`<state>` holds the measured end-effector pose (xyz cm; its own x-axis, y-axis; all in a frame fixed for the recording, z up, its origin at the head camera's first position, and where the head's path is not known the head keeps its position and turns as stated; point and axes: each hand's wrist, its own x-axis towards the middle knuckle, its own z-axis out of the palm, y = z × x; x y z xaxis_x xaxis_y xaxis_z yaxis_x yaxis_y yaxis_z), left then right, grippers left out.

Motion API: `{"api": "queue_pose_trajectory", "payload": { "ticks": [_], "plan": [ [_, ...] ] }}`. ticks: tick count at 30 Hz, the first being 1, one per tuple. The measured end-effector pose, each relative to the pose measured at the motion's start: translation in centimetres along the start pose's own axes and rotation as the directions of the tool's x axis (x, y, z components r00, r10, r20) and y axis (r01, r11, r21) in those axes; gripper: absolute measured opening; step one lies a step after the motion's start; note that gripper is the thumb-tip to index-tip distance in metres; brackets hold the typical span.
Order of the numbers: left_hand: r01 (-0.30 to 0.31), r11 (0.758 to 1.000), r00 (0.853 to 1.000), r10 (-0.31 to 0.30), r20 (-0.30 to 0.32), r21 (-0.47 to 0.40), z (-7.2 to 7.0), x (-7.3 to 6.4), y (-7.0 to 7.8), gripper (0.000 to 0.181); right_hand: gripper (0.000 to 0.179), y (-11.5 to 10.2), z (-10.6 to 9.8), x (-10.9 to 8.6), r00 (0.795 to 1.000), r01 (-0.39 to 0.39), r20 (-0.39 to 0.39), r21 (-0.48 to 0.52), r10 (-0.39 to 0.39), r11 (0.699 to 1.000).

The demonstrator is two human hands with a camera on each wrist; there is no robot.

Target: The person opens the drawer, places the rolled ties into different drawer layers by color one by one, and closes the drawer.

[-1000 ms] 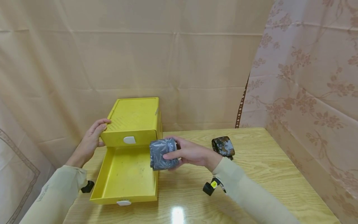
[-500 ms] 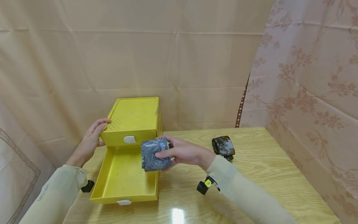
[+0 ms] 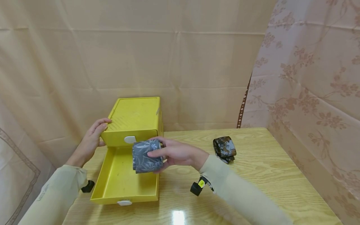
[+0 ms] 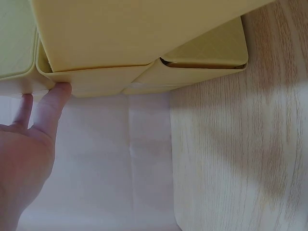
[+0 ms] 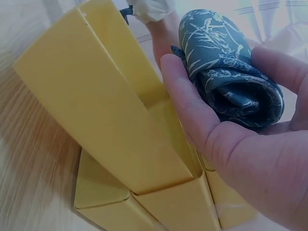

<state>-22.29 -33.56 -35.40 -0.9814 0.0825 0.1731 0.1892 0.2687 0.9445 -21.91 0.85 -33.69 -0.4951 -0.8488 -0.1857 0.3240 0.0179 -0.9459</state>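
My right hand (image 3: 177, 152) grips a rolled-up dark grey cloth (image 3: 146, 161) with a white leaf pattern, thumb on its near face. The right wrist view shows the cloth's coiled end (image 5: 240, 98) between thumb and fingers. The roll is held above the pulled-out lower drawer (image 3: 126, 184) of a yellow drawer unit (image 3: 135, 114). No contents show in the visible part of that drawer. My left hand (image 3: 91, 140) rests on the unit's left front corner, fingers fairly straight. In the left wrist view its fingertips (image 4: 60, 91) touch the unit's side.
A second roll, brown-and-grey patterned and shiny (image 3: 224, 147), lies on the wooden table (image 3: 253, 175) to the right. The closed upper drawer (image 3: 115, 139) has a white handle. A beige curtain (image 3: 197, 78) hangs behind, with a floral cloth (image 3: 315, 93) at the right.
My right hand has carried the grey cloth roll leftward, from the drawer's right edge to above its middle right. The left hand and the drawer unit have stayed put.
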Motion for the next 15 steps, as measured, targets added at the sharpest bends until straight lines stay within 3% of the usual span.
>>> {"api": "queue_pose_trajectory", "payload": {
  "ticks": [15],
  "plan": [
    [0.007, 0.999, 1.000, -0.007, 0.001, 0.053, 0.0, -0.1, -0.1, 0.039, 0.050, 0.3, 1.5, 2.1, 0.999, -0.051, 0.015, 0.066, 0.050, 0.997]
  ]
}}
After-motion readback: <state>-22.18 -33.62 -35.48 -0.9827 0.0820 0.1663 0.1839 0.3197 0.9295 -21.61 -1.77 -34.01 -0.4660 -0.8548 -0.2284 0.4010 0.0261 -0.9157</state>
